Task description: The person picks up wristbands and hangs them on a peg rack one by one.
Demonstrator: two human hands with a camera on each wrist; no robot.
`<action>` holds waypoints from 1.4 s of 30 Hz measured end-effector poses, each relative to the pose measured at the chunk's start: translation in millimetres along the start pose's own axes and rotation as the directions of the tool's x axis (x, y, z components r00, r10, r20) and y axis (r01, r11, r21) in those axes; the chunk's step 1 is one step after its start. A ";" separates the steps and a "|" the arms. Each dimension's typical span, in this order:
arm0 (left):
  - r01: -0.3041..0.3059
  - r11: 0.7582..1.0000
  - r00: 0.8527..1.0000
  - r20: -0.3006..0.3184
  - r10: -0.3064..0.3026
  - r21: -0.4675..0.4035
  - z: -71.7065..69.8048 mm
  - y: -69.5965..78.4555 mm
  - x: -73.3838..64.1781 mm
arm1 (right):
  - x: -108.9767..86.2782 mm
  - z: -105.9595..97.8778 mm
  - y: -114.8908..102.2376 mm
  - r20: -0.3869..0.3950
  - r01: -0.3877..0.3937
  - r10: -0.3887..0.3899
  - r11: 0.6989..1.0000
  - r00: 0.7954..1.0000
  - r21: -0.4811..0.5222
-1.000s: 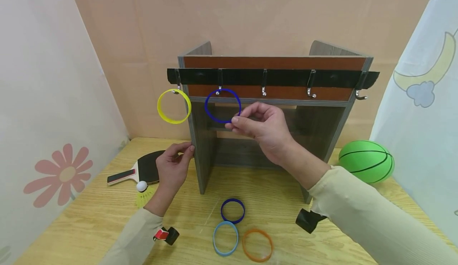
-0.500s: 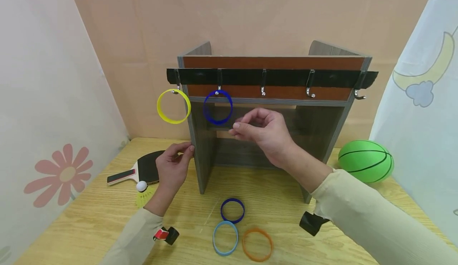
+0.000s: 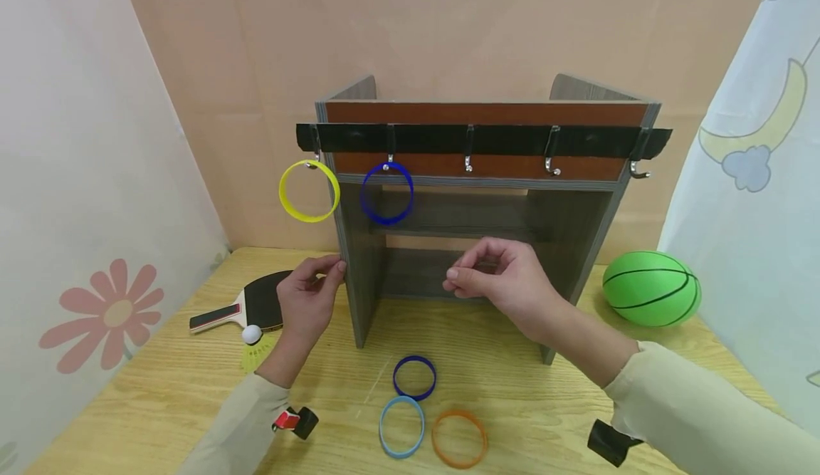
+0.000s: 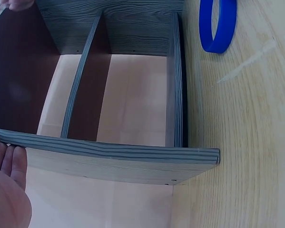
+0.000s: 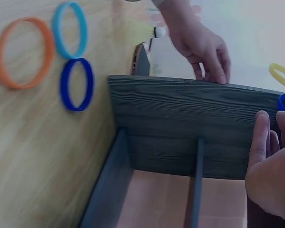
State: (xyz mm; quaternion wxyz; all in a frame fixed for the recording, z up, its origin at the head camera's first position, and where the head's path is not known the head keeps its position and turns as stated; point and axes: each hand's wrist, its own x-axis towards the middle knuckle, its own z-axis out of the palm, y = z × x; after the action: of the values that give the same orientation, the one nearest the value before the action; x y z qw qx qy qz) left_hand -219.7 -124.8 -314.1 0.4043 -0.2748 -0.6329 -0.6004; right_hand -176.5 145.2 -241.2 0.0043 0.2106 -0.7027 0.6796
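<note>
A blue wristband [image 3: 412,195] hangs from the second hook [image 3: 390,159] of the black strip [image 3: 429,140] across a grey shelf [image 3: 570,240]. From the leftmost hook hangs a yellow wristband [image 3: 282,191]. My left hand [image 3: 309,297] pinches the front edge of the shelf's left side panel between thumb and fingers. In front of the shelf's lower opening, my right hand [image 3: 509,283] is held in the air, fingers loosely curled around nothing. On the table lie a dark blue wristband [image 3: 415,397], a light blue wristband [image 3: 401,454] and an orange wristband [image 3: 458,465].
Three more metal hooks, including the middle hook [image 3: 468,164], carry nothing. A table tennis bat [image 3: 263,300], white ball-tipped yellow shuttlecock [image 3: 256,354] and green ball [image 3: 652,288] flank the shelf. Patterned curtains [image 3: 96,176] hang at both sides.
My right hand has let go of the blue wristband, which now hangs on the second hook, and has drawn down and to the right. My left hand stays at the panel.
</note>
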 end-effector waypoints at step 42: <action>-0.016 1.000 1.000 0.007 0.016 -0.012 -0.8 -3.4 -0.8 | -96.4 -35.0 98.5 0.204 -0.193 0.207 0.978 0.957 -0.085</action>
State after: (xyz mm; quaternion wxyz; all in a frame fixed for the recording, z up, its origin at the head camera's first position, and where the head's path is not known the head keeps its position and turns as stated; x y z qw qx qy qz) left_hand -222.0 -125.9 -316.6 0.4052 -0.2845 -0.6284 -0.6000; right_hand -128.2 205.5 -360.7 -0.1327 0.2095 -0.7381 0.6274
